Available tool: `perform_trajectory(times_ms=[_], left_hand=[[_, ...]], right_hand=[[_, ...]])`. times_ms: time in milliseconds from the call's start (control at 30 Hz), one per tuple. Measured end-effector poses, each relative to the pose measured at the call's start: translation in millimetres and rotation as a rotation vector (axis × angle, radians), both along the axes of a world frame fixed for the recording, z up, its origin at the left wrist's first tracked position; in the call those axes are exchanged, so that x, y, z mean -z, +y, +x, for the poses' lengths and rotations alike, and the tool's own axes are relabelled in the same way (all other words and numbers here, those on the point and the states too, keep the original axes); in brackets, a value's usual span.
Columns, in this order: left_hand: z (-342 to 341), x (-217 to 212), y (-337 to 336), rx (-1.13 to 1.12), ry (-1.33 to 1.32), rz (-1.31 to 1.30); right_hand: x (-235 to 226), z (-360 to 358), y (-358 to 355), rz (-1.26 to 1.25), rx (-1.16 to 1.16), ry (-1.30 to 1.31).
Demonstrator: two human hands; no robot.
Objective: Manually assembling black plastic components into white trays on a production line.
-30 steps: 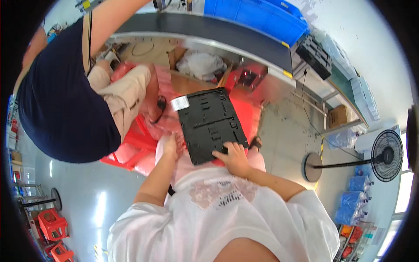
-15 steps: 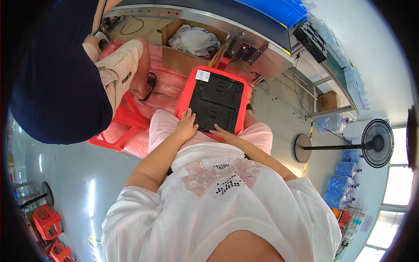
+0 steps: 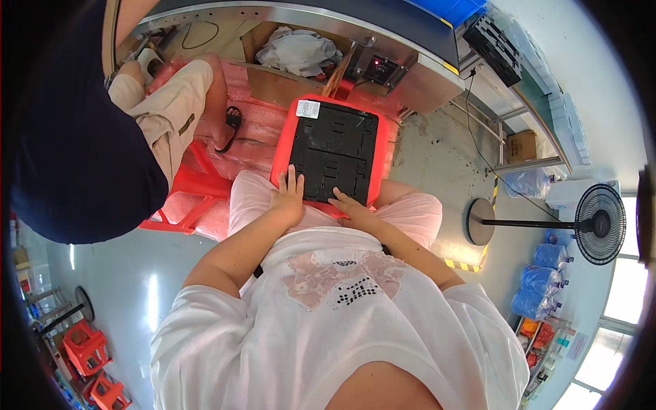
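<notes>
A black plastic panel [image 3: 335,147] with raised slots and a white label [image 3: 308,108] in its far left corner lies flat on a red plastic stool [image 3: 282,147] in front of my lap. My left hand [image 3: 290,198] rests at the near left corner, its fingertips on the panel's edge. At the near edge, right of the middle, lie the fingers of my right hand [image 3: 354,209]. Both hands have their fingers stretched out and grasp nothing.
A conveyor with a metal frame [image 3: 307,22] runs across the far side. Beneath it stands a cardboard box [image 3: 283,83] holding white plastic bags. A person in dark clothing [image 3: 89,130] sits close on my left. To the right stands a black fan [image 3: 598,224].
The view has shifted slightly. My hands stay on the near part of the panel, with the left fingers a little straighter. The panel still lies on the stool.
</notes>
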State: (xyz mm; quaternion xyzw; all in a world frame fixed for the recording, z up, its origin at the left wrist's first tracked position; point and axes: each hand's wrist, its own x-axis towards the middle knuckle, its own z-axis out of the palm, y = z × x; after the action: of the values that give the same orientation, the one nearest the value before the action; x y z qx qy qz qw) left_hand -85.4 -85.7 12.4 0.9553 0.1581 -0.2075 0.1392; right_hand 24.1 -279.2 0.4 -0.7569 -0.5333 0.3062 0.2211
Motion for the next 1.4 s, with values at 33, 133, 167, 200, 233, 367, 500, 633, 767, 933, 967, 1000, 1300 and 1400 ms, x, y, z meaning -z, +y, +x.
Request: perform_trajectory(times_ms=[33, 133, 167, 200, 233, 367, 500, 633, 767, 933, 967, 1000, 1300, 1400], left_hand=[[1.1, 6.2, -2.9, 0.004, 0.004, 0.006], [3.6, 20.5, -7.7, -0.015, -0.025, 0.130], [5.5, 18.6, -8.5, -0.001, -0.020, 0.140], [6.3, 16.2, -8.3, 0.010, -0.014, 0.150], [6.8, 13.2, -4.5, 0.014, -0.010, 0.153], [19.5, 7.2, 42.2, -0.092, -0.106, 0.331], [38.2, -9.7, 97.8, -0.524, -0.298, 0.295], [35.1, -12.2, 82.1, -0.499, -0.472, 0.196], [6.2, -0.3, 21.4, -0.196, -0.377, -0.044], [13.0, 4.7, 32.6, -0.090, -0.231, 0.180], [20.3, 10.5, 43.9, -0.182, -0.268, 0.333], [26.9, 8.9, 51.3, -0.186, -0.270, 0.334], [12.8, -10.7, 16.4, -0.286, -0.116, 0.118], [5.7, 7.9, 5.7, -0.361, -0.088, 0.061]], right_hand=[[3.5, 0.9, -2.5, 0.006, 0.004, 0.004], [-2.3, 4.8, -6.9, 0.144, 0.193, 0.138], [-6.1, 7.6, -9.7, 0.202, 0.307, -0.009], [-18.6, 7.2, -7.7, 0.256, 0.418, -0.155], [-33.0, 6.2, -7.1, 0.168, 0.474, -0.328], [-45.0, 2.4, -6.7, -0.147, 0.382, -0.388], [-35.1, -11.0, 31.4, 0.153, 0.103, 0.417], [-49.1, 3.5, 64.2, 0.337, 0.105, 0.213], [-35.9, 32.8, 45.6, 0.143, 0.354, -0.608], [-32.6, 23.7, 24.9, -0.350, 0.270, -0.597], [-31.2, 18.9, 33.3, -0.243, 0.311, -0.422], [-29.8, 14.9, 43.4, -0.131, 0.350, -0.246], [-33.4, 6.9, 49.7, 0.229, 0.219, -0.398], [-22.2, 7.5, 26.3, -0.112, 0.060, -0.616]])
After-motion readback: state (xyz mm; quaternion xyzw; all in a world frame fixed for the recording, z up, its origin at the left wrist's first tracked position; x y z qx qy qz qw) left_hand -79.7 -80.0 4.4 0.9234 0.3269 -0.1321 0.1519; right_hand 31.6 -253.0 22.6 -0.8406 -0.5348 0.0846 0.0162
